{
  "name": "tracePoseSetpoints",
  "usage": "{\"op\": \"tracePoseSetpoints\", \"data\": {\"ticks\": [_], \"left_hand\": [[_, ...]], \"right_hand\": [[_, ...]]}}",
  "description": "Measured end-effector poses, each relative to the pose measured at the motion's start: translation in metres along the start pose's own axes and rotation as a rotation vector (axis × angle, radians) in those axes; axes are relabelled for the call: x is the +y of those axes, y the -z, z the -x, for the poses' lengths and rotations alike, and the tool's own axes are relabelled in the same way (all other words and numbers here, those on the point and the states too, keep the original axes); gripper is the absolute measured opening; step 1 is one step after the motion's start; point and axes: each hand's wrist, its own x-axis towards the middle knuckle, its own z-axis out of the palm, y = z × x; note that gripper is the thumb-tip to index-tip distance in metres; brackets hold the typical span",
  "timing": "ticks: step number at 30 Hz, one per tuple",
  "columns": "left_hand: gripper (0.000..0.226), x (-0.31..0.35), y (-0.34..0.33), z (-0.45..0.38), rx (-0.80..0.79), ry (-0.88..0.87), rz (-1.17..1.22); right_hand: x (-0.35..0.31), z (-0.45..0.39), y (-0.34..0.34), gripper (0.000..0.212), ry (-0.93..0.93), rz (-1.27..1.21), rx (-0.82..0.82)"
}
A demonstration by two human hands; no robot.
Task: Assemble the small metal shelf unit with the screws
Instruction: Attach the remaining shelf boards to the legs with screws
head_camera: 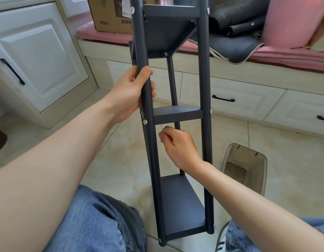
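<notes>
The dark grey metal shelf unit (177,113) stands tilted between my knees, with three triangular shelves fixed to three round poles. Silver screw heads (145,121) show on the poles at each shelf. My left hand (133,91) grips the left front pole above the middle shelf. My right hand (179,148) reaches between the front poles just under the middle shelf and pinches a small light green tool (160,128), whose tip points up toward the shelf's underside near the left pole.
A clear plastic bin (245,166) stands on the tiled floor to the right. White cabinets (35,57) rise at left. Behind is a bench with drawers (235,99), a pink cushion, a cardboard box (110,13) and dark fabric (235,42).
</notes>
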Motion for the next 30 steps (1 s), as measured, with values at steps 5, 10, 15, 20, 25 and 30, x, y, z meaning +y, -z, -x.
{"op": "tracePoseSetpoints", "data": {"ticks": [5, 10, 15, 20, 25, 30], "left_hand": [[0.024, 0.001, -0.001, 0.000, 0.012, 0.000, -0.008], [0.024, 0.000, 0.000, 0.000, 0.004, 0.004, -0.010], [0.026, 0.001, 0.002, -0.002, -0.001, 0.002, -0.012], [0.026, 0.001, 0.002, -0.002, -0.009, 0.002, -0.027], [0.027, 0.002, 0.001, -0.001, -0.005, 0.008, -0.031], [0.028, 0.003, 0.001, 0.000, -0.006, 0.006, -0.026]], "right_hand": [[-0.004, -0.005, -0.001, 0.032, -0.003, 0.053, -0.007], [-0.002, -0.007, -0.007, 0.032, 0.015, 0.064, -0.005], [0.003, -0.010, -0.010, 0.033, 0.058, 0.079, 0.051], [0.005, -0.012, -0.016, 0.036, 0.105, 0.085, 0.101], [0.008, -0.017, -0.023, 0.036, 0.154, 0.112, 0.139], [0.003, -0.021, -0.028, 0.035, 0.220, 0.088, 0.225]]}}
